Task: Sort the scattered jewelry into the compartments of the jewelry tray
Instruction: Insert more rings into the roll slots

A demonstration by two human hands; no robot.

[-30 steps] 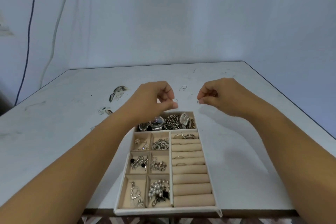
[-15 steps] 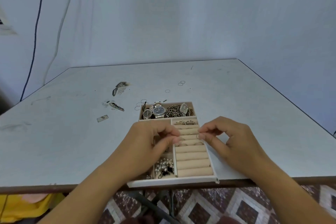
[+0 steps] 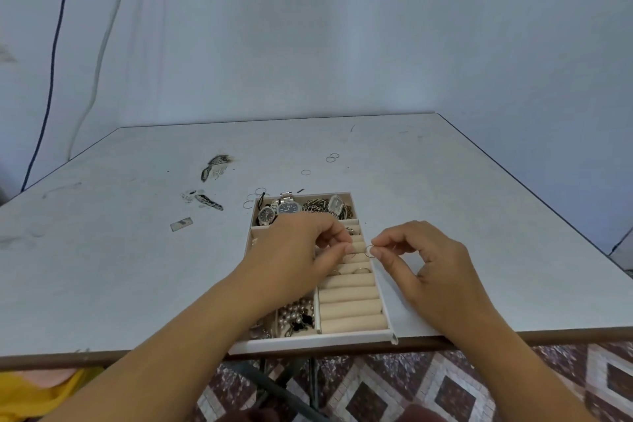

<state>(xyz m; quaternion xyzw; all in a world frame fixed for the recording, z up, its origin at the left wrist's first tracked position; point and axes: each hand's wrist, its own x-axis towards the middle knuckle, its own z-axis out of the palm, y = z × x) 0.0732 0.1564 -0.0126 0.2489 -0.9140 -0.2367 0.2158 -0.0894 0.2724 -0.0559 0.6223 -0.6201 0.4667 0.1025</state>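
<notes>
Hands have come back from the far surface [image 3: 445, 199] to the tray's [image 3: 308, 341] rolls [image 3: 349, 305]: right hand [image 3: 435, 260] pinches a thin ring [image 3: 369, 251] just beside them, left hand [image 3: 301, 250] apparently pinches a second ring [image 3: 349, 253] over them. Slotting likely follows; loose rings [image 3: 332, 158] remain beyond.

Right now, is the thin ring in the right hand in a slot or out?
Out. The right hand pinches the thin ring over the right edge of the ring rolls, seated in no slot.

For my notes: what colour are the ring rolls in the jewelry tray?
The ring rolls are beige, clearest in the head view.
</notes>
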